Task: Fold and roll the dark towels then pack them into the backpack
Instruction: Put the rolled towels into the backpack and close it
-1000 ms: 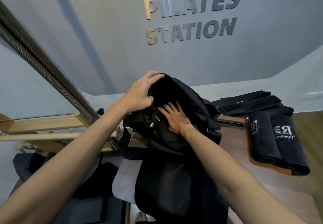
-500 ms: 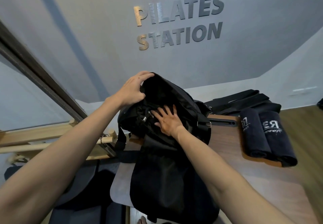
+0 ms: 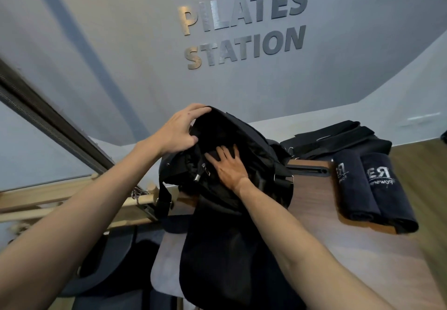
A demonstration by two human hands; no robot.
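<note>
- The backpack (image 3: 217,249) stands in front of you on the wooden counter (image 3: 314,200), its lower body hanging over the near edge toward 6 o'clock.
- Your left hand (image 3: 179,133) is up at 11 o'clock of the bag, fingers curled over the rim of its mouth and gripping the black fabric, holding the opening wide.
- Your right hand (image 3: 228,164) lies flat with fingers spread, pressed onto dark cloth just inside the opening; it grasps nothing.
- Whether that cloth is a towel or the lining, I cannot tell.
- A zipper pull (image 3: 198,176) dangles just at 9 o'clock of your right hand.
- Out at 3 o'clock, two rolled dark towels (image 3: 372,193) lie side by side, touching, on the counter, white logos facing up.
- Behind them at 1 o'clock sits a pile of unrolled dark towels (image 3: 338,138).
</note>
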